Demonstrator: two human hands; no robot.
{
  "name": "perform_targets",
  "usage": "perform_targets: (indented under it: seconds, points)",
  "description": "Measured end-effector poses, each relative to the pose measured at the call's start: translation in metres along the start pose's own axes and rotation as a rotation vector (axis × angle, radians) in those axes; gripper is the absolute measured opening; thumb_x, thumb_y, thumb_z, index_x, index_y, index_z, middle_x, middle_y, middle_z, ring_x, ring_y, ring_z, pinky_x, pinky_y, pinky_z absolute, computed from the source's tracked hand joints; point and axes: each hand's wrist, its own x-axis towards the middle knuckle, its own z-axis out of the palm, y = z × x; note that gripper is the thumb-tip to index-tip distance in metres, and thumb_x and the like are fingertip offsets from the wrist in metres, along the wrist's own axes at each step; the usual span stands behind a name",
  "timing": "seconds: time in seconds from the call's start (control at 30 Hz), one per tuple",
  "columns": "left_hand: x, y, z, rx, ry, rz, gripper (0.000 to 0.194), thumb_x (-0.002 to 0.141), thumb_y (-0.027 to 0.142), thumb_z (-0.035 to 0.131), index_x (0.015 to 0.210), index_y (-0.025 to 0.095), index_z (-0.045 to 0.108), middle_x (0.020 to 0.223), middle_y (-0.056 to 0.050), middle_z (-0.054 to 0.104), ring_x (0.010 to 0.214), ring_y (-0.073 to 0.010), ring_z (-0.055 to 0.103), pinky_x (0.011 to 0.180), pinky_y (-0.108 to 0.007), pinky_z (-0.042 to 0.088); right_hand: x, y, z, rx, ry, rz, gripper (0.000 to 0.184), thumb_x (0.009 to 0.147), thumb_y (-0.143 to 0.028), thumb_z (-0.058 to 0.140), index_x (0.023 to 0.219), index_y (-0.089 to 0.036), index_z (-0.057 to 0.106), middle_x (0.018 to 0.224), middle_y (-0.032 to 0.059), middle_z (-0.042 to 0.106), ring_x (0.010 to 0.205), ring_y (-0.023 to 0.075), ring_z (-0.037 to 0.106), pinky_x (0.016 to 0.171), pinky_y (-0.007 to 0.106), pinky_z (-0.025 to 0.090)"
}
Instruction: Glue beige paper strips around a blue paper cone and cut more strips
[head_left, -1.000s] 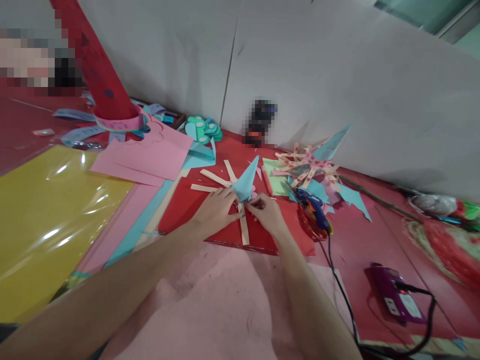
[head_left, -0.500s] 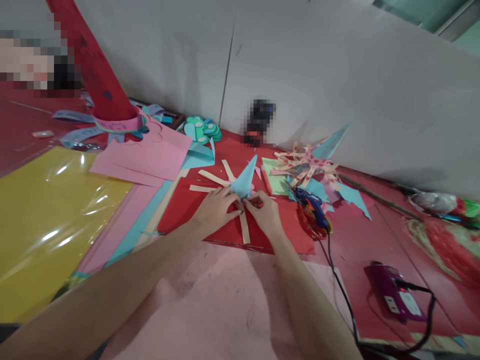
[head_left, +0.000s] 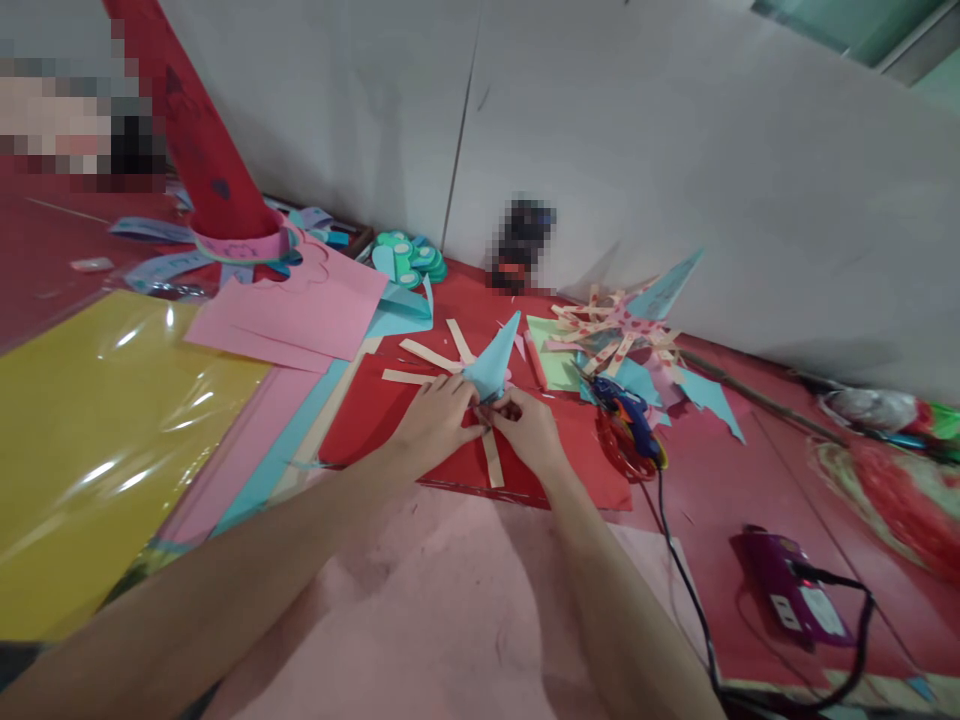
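Note:
A light blue paper cone (head_left: pixel 493 362) stands tilted on a red sheet (head_left: pixel 375 420), its tip pointing up and right. Cream paper strips (head_left: pixel 427 355) spread out from its base like rays. My left hand (head_left: pixel 441 415) is closed at the left of the base, fingertips against the cone and thumb reaching in below. From the right, my right hand (head_left: pixel 527 425) pinches at the front of the base, where one cream strip (head_left: pixel 493 458) runs toward me. The fingertips of both hands nearly meet there and hide the join.
A blue glue gun (head_left: pixel 628 412) lies to the right, its cord leading to a purple power box (head_left: pixel 795 590). Behind it rests a similar cone piece with strips (head_left: pixel 622 320). Pink sheets (head_left: pixel 300 310), a yellow sheet (head_left: pixel 112 430) and a tall red tube (head_left: pixel 217 160) are at left.
The whole view has shifted very slightly. Both hands stay at the cone's base, with the left thumb and the right fingers slightly moved at the join.

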Motion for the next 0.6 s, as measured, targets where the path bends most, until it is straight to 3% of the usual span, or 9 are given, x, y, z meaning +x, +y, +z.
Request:
perform_targets:
  seconds: [0.23,0.4,0.6]
  points:
    - [0.0005,-0.0003,0.0000,0.001,-0.007,-0.007,0.025,0.074,0.033,0.062,0.090,0.017,0.051,0.098,-0.003,0.056,0.096,-0.0220,0.048,0.081,-0.035,0.036,0.0016,0.0028,0.0018,0.039,-0.041,-0.007,0.017,0.070,-0.034,0.061,0.065,-0.019,0.056,0.059,-0.0033,0.053,0.054,0.0099,0.045,0.050,0.020,0.030]
    - [0.0011,0.0010,-0.0013,0.001,-0.016,-0.018,0.026,0.074,0.032,0.062,0.091,0.017,0.050,0.097,-0.002,0.057,0.095,-0.0214,0.049,0.081,-0.034,0.036,0.0012,0.0013,0.0027,-0.010,0.023,0.017,0.015,0.071,-0.032,0.060,0.064,-0.019,0.057,0.061,-0.0034,0.054,0.056,0.0097,0.046,0.051,0.021,0.029]
    - [0.0011,0.0009,-0.0011,0.006,-0.017,-0.021,0.028,0.073,0.033,0.063,0.092,0.017,0.050,0.098,-0.003,0.057,0.094,-0.0214,0.049,0.079,-0.034,0.036,0.0016,0.0025,0.0024,0.073,-0.033,0.024,0.016,0.070,-0.034,0.061,0.064,-0.019,0.056,0.058,-0.0036,0.053,0.053,0.0090,0.044,0.049,0.021,0.029]
